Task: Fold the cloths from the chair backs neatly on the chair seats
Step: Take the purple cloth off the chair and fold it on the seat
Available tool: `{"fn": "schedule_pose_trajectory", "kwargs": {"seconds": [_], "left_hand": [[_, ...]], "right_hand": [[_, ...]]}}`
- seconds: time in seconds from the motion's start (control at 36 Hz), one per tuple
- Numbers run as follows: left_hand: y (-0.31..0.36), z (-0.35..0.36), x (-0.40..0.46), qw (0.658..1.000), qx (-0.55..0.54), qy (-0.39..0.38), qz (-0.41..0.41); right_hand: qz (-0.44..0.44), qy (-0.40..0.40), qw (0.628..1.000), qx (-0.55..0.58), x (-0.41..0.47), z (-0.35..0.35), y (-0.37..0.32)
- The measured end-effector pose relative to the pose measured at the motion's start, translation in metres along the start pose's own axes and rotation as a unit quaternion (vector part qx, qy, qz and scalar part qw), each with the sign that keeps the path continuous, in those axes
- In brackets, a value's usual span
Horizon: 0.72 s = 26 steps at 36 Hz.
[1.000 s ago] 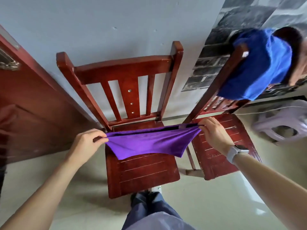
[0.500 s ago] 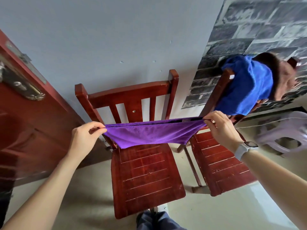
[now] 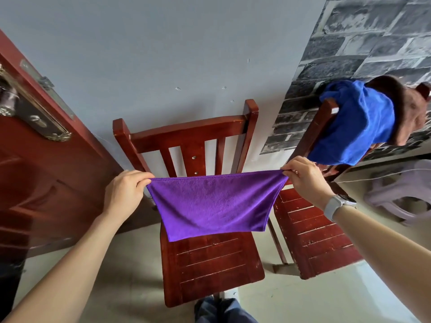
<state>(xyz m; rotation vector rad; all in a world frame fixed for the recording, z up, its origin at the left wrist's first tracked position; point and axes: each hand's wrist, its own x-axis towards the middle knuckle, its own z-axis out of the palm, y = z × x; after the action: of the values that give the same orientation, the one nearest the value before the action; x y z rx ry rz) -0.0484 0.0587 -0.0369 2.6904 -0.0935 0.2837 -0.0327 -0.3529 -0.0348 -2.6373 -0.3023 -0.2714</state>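
My left hand (image 3: 126,194) and right hand (image 3: 305,178) pinch the purple cloth (image 3: 214,203) by its top corners; uneven lowering onto the chair seat (image 3: 217,264) could skew the fold.

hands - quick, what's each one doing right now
Left hand: pinches the top left corner of the purple cloth.
Right hand: pinches its top right corner.

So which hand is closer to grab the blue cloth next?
The right hand. It pinches the purple cloth just below the blue cloth on the right chair's back; the left hand is across the other chair.
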Motion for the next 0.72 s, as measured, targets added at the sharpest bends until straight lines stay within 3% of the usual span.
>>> {"fn": "schedule_pose_trajectory", "kwargs": {"seconds": [0.19,0.33,0.53,0.72], "left_hand": [[-0.006,0.010,0.012,0.996,0.018,0.086,-0.019],[-0.021,0.019,-0.002,0.994,-0.003,0.105,0.021],[-0.049,0.053,-0.053,0.997,-0.017,0.035,0.062],[-0.078,0.114,-0.146,0.994,0.005,-0.106,0.016]], "right_hand": [[0.009,0.040,0.999,0.008,0.022,0.011,-0.009],[-0.008,0.038,0.999,-0.005,0.014,0.021,-0.007],[-0.027,-0.016,0.999,-0.025,-0.030,0.057,0.007],[0.006,-0.157,0.988,0.001,-0.106,0.126,0.031]]}}
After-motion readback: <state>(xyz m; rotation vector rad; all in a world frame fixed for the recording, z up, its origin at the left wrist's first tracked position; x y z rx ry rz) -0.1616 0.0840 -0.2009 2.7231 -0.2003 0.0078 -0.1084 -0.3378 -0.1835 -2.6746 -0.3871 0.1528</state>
